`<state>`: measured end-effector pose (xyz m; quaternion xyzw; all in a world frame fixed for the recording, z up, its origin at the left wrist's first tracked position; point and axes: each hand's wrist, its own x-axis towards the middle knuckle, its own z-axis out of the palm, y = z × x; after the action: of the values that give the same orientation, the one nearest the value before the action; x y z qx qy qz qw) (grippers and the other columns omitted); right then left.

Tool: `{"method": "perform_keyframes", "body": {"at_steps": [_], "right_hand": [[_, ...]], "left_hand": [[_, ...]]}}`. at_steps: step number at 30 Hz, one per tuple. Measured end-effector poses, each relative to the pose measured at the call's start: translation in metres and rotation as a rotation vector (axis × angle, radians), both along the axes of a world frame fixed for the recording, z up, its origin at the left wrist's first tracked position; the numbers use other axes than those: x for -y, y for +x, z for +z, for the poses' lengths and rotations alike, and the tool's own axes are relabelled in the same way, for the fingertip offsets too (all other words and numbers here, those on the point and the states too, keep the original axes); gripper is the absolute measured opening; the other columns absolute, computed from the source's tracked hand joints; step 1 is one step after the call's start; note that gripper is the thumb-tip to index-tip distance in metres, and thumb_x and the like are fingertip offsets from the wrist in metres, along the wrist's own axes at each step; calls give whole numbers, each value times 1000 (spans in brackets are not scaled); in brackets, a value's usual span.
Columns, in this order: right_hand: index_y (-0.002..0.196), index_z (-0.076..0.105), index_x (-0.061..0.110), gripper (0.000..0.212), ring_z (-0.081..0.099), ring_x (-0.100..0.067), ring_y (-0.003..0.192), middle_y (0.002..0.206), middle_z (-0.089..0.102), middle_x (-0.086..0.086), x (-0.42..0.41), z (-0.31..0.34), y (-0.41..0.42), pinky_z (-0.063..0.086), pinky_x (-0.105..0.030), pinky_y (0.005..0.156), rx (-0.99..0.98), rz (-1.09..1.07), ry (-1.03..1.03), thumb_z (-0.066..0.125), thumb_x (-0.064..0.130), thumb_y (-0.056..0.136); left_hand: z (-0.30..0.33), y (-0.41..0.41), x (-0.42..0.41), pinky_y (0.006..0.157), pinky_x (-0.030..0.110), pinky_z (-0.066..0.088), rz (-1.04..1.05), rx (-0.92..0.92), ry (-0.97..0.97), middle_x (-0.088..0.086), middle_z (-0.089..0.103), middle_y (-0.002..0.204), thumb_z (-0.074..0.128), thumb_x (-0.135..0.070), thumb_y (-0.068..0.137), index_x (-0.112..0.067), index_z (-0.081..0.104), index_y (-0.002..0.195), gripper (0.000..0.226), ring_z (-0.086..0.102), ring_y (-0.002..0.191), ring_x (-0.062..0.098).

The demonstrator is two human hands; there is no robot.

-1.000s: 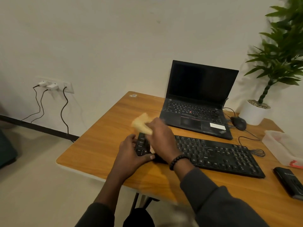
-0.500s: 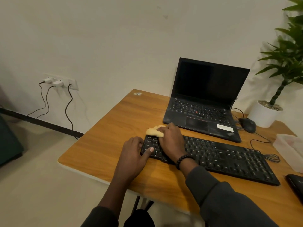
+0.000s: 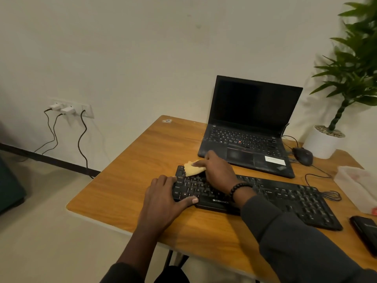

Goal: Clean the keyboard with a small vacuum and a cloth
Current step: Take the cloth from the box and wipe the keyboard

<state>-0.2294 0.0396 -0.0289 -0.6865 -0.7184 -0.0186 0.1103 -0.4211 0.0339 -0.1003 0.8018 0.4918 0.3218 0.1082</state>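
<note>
- a black keyboard (image 3: 265,198) lay across a wooden desk (image 3: 130,180), its left end near the desk's middle and its right end toward the right edge
- the left hand (image 3: 163,196) rested at the keyboard's left end, fingers fairly straight over the outer edge and thumb along the front edge, steadying it rather than gripping anything
- the right hand (image 3: 217,173) pressed a small yellow cloth (image 3: 193,169) onto the keys at the top left corner, fingers curled over the cloth with part of it sticking out to the left
- a beaded bracelet (image 3: 238,189) sat on the right wrist, above a dark sleeve (image 3: 295,237)
- just behind the keyboard stood an open black laptop (image 3: 251,127), its screen dark
- a black mouse (image 3: 303,156) lay to the laptop's right, beside a potted plant (image 3: 334,127) in a white pot
- a dark flat object (image 3: 365,231) lay at the desk's right edge; what it was could not be told
- chargers (image 3: 63,108) were plugged into a wall socket at left
</note>
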Motion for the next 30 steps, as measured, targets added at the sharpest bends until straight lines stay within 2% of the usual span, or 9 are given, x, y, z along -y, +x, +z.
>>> {"method": "perform_keyframes", "body": {"at_steps": [4, 8, 16, 21, 25, 30], "right_hand": [[130, 57, 36, 42, 51, -19, 91, 110, 47, 0, 6, -6, -8, 41, -27, 69, -37, 124, -13, 52, 12, 95], [127, 59, 37, 44, 51, -19, 90, 110, 47, 0, 5, -3, 6, 44, -29, 72, -83, 51, -52, 48, 8, 96], [125, 61, 37, 41, 54, -17, 99, 112, 49, 1, 27, 5, 66, 50, -33, 87, -46, -52, -134, 48, 12, 96], [126, 61, 33, 38, 54, -17, 101, 115, 50, -1, 44, 9, 86, 50, -32, 87, -10, -84, -140, 50, 13, 96], [128, 60, 31, 37, 53, -16, 101, 120, 49, -2, 60, 14, 100, 44, -26, 79, 33, -137, -150, 52, 15, 96], [129, 58, 33, 38, 53, -18, 105, 123, 48, -3, 79, 21, 117, 51, -33, 89, 117, -204, -164, 53, 18, 95]], "left_hand": [[0, 2, 1, 86, 36, 45, 26, -96, 39, -6, 54, 117, 36, -97, 66, -23, 53, 128, 98, 47, 107, 14], [0, 2, 1, 85, 37, 45, 44, -86, 39, -7, 55, 116, 38, -96, 67, -23, 54, 127, 96, 48, 106, 15], [1, 2, 2, 89, 38, 44, 35, -62, 20, -6, 54, 119, 36, -97, 64, -24, 53, 126, 98, 47, 107, 15], [-1, 2, 1, 90, 39, 44, 41, -71, 16, -5, 55, 119, 35, -97, 64, -23, 54, 126, 99, 47, 108, 16], [-1, 2, 1, 88, 39, 44, 41, -54, 23, -4, 56, 117, 37, -96, 63, -22, 56, 124, 98, 49, 106, 18], [0, 2, 1, 87, 40, 44, 40, -68, 32, -2, 57, 117, 32, -98, 63, -20, 56, 125, 102, 50, 106, 19]]}}
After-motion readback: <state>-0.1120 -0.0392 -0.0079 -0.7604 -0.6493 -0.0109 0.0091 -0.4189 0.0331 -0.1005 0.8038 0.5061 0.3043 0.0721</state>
